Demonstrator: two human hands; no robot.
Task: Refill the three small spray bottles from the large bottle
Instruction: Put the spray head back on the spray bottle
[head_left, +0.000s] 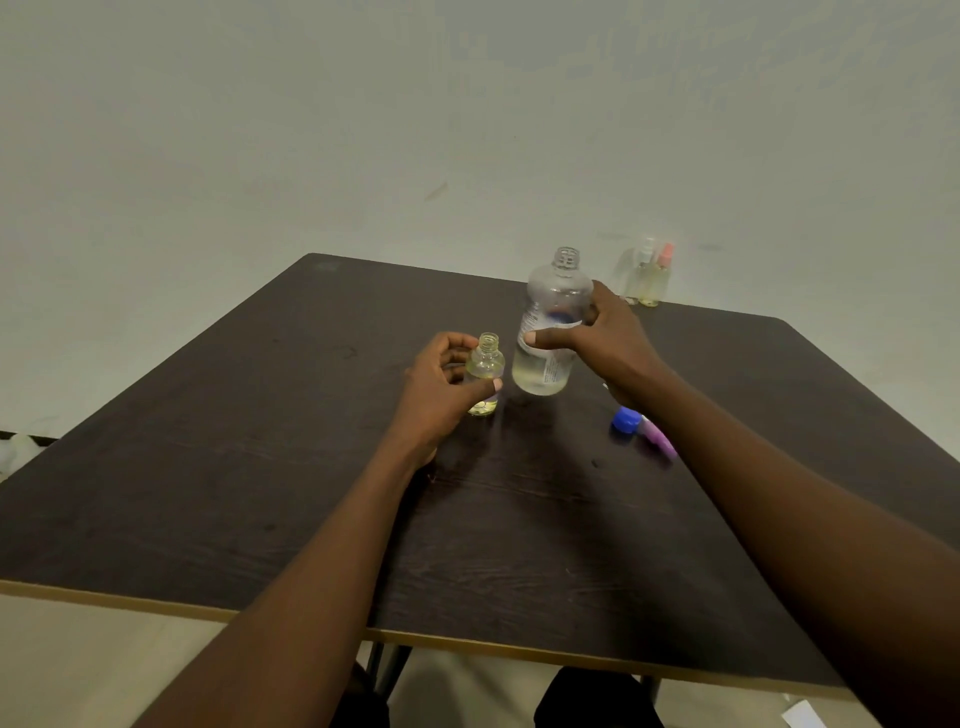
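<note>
The tabletop (260, 493) is dark brown with wood grain and a pale tan edge. The big bottle (550, 322) is clear with pale yellow liquid and a white-and-blue label. The small bottle (485, 369) holds the same yellow. A blue cap (625, 420) lies beside a purple sprayer (658, 439). One far bottle (658, 275) has a pink top, the other (641, 273) white.

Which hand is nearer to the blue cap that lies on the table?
The right. The right hand grips the large bottle, its wrist just above the blue cap. The left hand holds the small open bottle farther left.
</note>
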